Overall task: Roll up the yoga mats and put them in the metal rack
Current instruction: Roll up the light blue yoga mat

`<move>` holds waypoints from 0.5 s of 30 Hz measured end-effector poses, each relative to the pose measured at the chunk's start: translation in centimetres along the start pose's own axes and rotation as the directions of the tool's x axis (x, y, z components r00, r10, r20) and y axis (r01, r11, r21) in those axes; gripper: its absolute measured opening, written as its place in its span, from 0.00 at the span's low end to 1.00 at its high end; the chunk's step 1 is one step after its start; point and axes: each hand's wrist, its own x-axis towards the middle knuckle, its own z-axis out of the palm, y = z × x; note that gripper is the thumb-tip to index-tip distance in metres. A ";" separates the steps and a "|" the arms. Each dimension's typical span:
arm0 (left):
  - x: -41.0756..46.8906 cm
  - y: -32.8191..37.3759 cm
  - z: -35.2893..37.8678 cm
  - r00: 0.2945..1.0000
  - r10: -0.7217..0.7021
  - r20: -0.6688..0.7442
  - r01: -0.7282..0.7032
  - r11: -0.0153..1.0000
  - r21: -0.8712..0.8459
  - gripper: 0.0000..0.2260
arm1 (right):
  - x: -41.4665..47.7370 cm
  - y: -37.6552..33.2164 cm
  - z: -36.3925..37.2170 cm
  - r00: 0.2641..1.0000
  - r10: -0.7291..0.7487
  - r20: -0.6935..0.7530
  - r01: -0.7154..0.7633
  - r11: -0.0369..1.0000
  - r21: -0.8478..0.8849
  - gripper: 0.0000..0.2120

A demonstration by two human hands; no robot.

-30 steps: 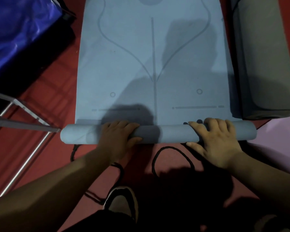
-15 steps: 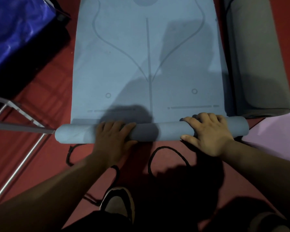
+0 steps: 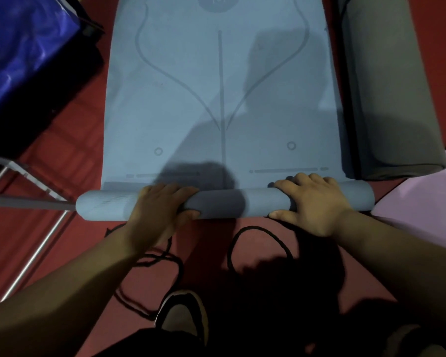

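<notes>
Partly cropped blue mat (image 3: 186, 104), rack (image 3: 23, 201) cut off

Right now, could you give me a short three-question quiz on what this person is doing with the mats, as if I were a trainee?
1. True or false: the blue mat is fully rolled up.
2. What lies along its right side? A: a grey mat. B: a bucket. C: a ladder.
3. Fill in: the left hand and the right hand both hold the ____ end of the blue mat.

Key: 1 false, most of it lies flat. 2 A. 3 rolled.
</notes>
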 end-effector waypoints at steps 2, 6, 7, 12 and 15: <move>0.0 0.1 -0.1 1.000 0.001 0.006 -0.001 1.000 -0.003 0.28 | -0.1 0.0 0.2 1.000 -0.005 -0.028 0.005 1.000 -0.001 0.37; 0.2 0.1 -0.5 0.999 0.000 0.033 0.001 1.000 -0.029 0.27 | -0.7 -0.1 1.1 0.990 -0.014 -0.139 0.017 1.000 0.025 0.36; 0.3 0.1 -0.6 0.999 0.002 0.045 0.000 0.999 -0.045 0.27 | -0.8 -0.2 1.3 0.988 -0.011 -0.157 0.015 0.999 0.028 0.35; 0.7 0.3 -1.2 0.999 0.014 0.052 -0.012 0.999 -0.033 0.29 | 0.1 0.0 0.3 0.998 0.010 -0.067 -0.006 0.999 0.050 0.35; -0.6 1.5 0.2 0.997 -0.009 -0.079 0.020 0.991 0.130 0.29 | 0.5 0.1 -0.1 1.000 0.014 -0.016 -0.012 0.996 0.093 0.32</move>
